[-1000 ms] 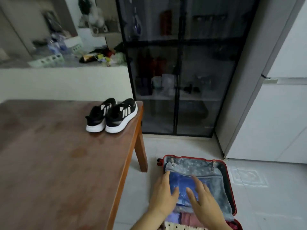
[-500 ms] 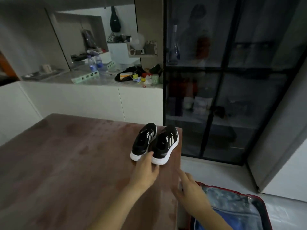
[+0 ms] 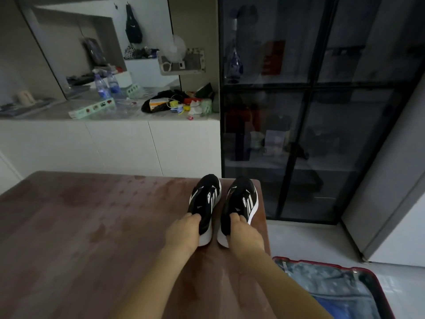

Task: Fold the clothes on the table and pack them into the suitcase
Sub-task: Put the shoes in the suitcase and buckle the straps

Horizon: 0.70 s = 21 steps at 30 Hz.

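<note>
Two black sneakers with white stripes and white soles stand side by side at the far right corner of the brown wooden table (image 3: 80,238). My left hand (image 3: 184,231) grips the heel of the left sneaker (image 3: 207,196), fingers inside its opening. My right hand (image 3: 243,231) grips the heel of the right sneaker (image 3: 243,199) the same way. The open red suitcase (image 3: 377,284) lies on the floor at the lower right, with grey and blue folded clothes (image 3: 333,293) inside. No clothes lie on the table.
A white counter (image 3: 115,139) cluttered with bottles and small items runs behind the table. A dark glass-door cabinet (image 3: 310,111) stands at the right, with a white appliance (image 3: 402,203) beyond it. Pale floor tiles (image 3: 310,240) lie between the table and the cabinet.
Both hands left the clothes in the suitcase, rose to the table and took hold of the two sneakers' heels. My view swung up from the suitcase to the table's corner.
</note>
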### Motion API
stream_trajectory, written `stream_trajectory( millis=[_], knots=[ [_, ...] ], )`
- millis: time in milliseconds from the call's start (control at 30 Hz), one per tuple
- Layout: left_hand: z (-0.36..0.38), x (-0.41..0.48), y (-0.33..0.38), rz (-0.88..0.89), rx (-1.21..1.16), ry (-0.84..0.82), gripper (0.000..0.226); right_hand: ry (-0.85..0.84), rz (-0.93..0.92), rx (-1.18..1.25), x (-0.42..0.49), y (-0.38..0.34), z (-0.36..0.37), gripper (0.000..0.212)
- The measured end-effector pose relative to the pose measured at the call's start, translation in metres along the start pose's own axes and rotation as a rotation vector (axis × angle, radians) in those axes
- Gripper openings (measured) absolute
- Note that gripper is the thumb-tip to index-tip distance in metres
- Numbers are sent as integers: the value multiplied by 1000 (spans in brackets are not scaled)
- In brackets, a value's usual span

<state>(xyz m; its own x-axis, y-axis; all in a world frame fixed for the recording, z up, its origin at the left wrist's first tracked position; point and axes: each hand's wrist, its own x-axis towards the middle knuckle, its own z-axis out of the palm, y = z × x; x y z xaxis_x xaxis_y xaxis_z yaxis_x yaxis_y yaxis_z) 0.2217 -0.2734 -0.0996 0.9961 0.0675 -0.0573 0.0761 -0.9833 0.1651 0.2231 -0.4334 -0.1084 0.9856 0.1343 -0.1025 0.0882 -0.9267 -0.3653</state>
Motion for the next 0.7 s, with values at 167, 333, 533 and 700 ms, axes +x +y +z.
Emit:
stream_trajectory(
  millis=[167,333,533,700],
  knots=[
    [-11,-14,13,55,57,5,15,16,-69,22,-19,22,-6,33],
    [0,-72,54,188,-35,77,5,93,-95,119,-85,73,-17,34],
    [16,-167,171,348,-88,165,13,167,-31,160,-200,178,-44,31],
    [73,-242,269,437,-132,91,25,162,45,171,-301,276,-45,26]
  ],
)
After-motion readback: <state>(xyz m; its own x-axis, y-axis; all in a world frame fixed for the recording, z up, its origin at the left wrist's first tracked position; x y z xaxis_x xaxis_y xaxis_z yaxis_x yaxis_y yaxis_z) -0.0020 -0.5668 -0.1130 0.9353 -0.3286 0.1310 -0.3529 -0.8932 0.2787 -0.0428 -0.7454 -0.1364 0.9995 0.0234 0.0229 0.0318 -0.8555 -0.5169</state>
